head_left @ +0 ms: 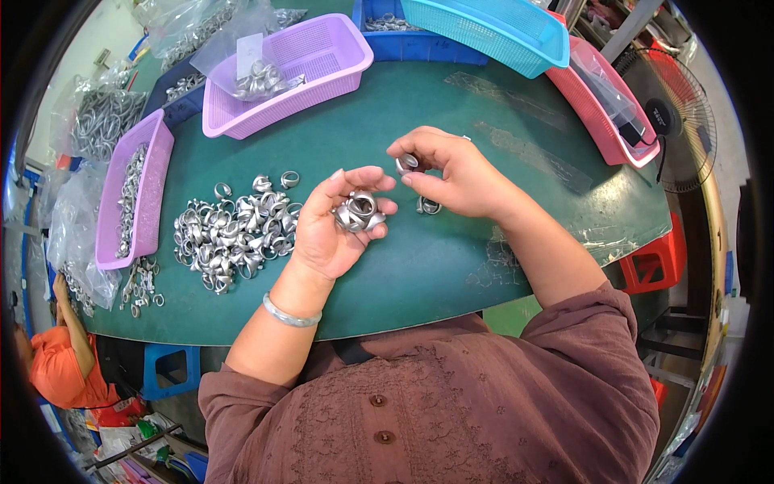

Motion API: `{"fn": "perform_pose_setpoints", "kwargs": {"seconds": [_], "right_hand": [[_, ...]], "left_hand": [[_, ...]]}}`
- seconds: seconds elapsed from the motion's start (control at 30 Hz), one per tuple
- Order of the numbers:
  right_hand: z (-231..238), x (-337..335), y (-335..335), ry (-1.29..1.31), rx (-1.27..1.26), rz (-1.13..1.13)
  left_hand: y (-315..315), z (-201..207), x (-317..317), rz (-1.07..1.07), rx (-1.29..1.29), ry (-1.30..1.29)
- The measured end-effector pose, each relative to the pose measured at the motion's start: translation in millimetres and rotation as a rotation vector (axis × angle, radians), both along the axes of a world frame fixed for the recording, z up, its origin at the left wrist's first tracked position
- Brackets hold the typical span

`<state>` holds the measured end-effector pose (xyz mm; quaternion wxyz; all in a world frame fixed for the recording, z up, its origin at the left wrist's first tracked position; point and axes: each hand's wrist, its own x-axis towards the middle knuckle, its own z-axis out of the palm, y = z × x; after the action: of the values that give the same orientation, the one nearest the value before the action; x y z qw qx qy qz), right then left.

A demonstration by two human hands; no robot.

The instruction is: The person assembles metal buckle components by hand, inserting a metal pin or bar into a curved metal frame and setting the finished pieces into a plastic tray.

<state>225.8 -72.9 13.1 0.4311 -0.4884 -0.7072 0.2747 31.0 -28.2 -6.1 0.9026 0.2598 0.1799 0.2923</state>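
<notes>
My left hand [326, 230] is cupped palm up, its fingers curled around several silver metal rings [359, 211]. Between thumb and fingertips of my right hand [459, 173] is a single silver ring [407, 163], pinched just right of the left fingertips. A small group of rings [429, 206] lies on the green tabletop below my right hand, partly hidden by it. Left of my left hand spreads a loose pile of silver rings [234, 234], with a few lying apart at its upper edge.
A purple basket [339, 68] with bagged rings stands at the back; another purple basket [153, 185] is at the left. Blue [492, 36] and pink [597, 121] baskets line the far right edge, beside a fan [669, 121]. At far left, a person in orange [68, 363] sits.
</notes>
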Motion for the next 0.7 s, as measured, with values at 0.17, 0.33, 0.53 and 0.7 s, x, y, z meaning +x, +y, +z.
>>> {"fn": "perform_pose_setpoints", "kwargs": {"seconds": [0.17, 0.33, 0.53, 0.7], "right_hand": [[-4.6, -6.5, 0.9, 0.185, 0.010, 0.044], [-0.1, -13.3, -4.0, 0.245, -0.026, 0.095], [4.9, -18.7, -6.6, 0.113, 0.160, 0.080], [5.3, -18.8, -6.9, 0.094, 0.195, 0.088]], "left_hand": [[-0.1, -5.1, -1.3, 0.021, 0.067, 0.104], [-1.8, -5.3, -1.3, -0.057, 0.157, 0.172], [-4.3, -2.4, -0.5, -0.135, 0.115, 0.090], [-5.8, 0.0, -1.0, -0.085, 0.129, 0.128]]}}
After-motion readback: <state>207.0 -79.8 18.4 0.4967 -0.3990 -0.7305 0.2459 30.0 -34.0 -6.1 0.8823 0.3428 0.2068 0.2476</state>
